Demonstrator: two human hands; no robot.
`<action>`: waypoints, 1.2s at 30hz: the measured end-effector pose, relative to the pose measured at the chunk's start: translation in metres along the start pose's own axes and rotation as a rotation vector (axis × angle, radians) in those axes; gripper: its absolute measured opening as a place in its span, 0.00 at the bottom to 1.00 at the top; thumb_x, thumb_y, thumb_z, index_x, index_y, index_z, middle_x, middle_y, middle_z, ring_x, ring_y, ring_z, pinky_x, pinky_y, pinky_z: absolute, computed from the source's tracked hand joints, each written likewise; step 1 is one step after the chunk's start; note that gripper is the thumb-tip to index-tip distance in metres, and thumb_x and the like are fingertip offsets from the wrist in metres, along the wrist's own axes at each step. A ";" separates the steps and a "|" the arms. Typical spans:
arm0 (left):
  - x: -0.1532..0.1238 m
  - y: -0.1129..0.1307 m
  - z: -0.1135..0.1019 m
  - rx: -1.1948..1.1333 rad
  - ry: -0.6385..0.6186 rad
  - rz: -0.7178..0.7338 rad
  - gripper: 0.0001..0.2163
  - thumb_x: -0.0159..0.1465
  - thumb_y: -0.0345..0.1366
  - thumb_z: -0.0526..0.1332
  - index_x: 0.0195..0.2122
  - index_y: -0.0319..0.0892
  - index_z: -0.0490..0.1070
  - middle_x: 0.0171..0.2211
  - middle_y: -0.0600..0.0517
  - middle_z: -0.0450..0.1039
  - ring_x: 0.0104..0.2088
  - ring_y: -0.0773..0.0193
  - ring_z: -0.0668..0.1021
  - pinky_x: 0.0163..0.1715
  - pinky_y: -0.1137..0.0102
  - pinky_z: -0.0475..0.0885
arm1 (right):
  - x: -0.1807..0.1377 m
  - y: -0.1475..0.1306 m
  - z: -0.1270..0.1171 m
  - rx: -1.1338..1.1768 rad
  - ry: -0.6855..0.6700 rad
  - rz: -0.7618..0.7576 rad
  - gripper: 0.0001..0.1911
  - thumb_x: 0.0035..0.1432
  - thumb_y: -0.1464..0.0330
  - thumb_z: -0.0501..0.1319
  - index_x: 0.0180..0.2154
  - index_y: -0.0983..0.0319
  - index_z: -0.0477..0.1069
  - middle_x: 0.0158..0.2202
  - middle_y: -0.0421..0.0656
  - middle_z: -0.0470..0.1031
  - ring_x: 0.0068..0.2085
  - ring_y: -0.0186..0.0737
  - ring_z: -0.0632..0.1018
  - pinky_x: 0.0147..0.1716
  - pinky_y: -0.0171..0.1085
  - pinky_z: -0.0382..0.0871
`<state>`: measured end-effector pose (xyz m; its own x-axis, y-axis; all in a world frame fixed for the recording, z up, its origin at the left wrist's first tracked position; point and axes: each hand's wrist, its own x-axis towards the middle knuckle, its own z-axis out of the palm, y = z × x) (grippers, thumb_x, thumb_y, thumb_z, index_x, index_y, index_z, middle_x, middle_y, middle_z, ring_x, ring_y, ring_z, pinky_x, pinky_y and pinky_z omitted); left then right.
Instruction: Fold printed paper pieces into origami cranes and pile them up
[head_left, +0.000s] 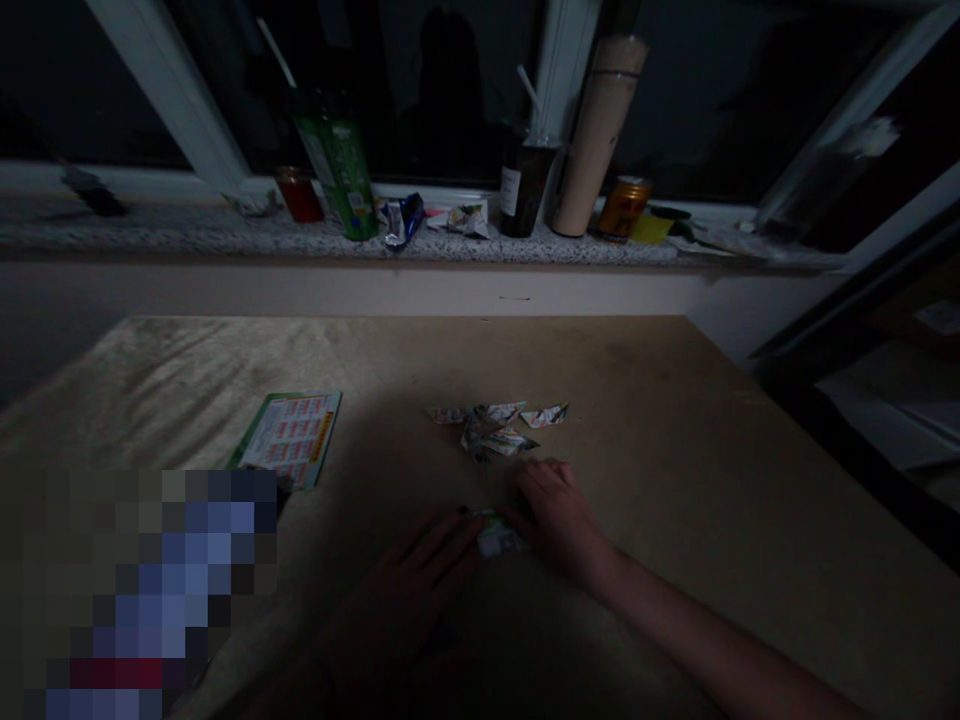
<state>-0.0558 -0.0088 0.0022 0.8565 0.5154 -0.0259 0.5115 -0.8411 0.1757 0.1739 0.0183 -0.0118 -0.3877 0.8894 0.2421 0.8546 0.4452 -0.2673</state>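
Both hands rest low on a tan table (pixel 675 450) in dim light. A small folded piece of printed paper (pixel 499 540) lies between them. My left hand (pixel 427 565) has its fingers pressed against the paper's left side. My right hand (pixel 555 515) lies curled over its right edge, fingertips on it. Just beyond the hands sits a small pile of several folded paper pieces (pixel 499 425). A flat printed sheet with a green border (pixel 289 438) lies to the left.
A stone windowsill (pixel 187 235) runs along the back with a green bottle (pixel 339 165), a red jar (pixel 300 195), a dark bottle with a straw (pixel 521 185), a tall beige cylinder (pixel 596 135), a can (pixel 622 208) and wrappers. A blurred-out patch covers the lower left.
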 end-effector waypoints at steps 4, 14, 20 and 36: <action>0.001 0.000 0.000 -0.005 -0.026 -0.007 0.31 0.61 0.52 0.52 0.61 0.41 0.51 0.64 0.46 0.46 0.62 0.51 0.52 0.59 0.56 0.47 | 0.000 0.000 0.000 -0.010 -0.006 0.001 0.10 0.61 0.63 0.55 0.30 0.62 0.65 0.30 0.43 0.71 0.34 0.41 0.70 0.39 0.40 0.58; -0.002 0.002 0.002 -0.090 0.014 -0.053 0.38 0.59 0.47 0.56 0.64 0.38 0.38 0.64 0.44 0.44 0.62 0.50 0.52 0.58 0.57 0.51 | 0.002 0.001 0.002 -0.064 -0.008 -0.016 0.12 0.61 0.61 0.54 0.30 0.62 0.66 0.30 0.45 0.72 0.35 0.43 0.71 0.39 0.41 0.58; 0.002 0.003 -0.004 -0.032 -0.034 -0.029 0.34 0.60 0.50 0.55 0.64 0.46 0.41 0.64 0.48 0.44 0.62 0.49 0.50 0.58 0.52 0.46 | 0.002 0.000 0.004 -0.095 -0.003 -0.025 0.13 0.61 0.61 0.54 0.31 0.63 0.66 0.31 0.45 0.71 0.35 0.43 0.71 0.38 0.41 0.58; 0.004 -0.001 0.000 -0.027 -0.052 -0.014 0.31 0.61 0.50 0.53 0.63 0.47 0.47 0.64 0.47 0.47 0.61 0.48 0.53 0.58 0.50 0.46 | 0.002 0.001 0.006 -0.115 -0.004 -0.028 0.12 0.61 0.61 0.55 0.30 0.62 0.66 0.30 0.45 0.72 0.35 0.44 0.71 0.38 0.42 0.58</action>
<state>-0.0532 -0.0061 0.0020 0.8520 0.5175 -0.0792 0.5221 -0.8287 0.2020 0.1721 0.0210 -0.0171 -0.4128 0.8775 0.2442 0.8775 0.4549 -0.1515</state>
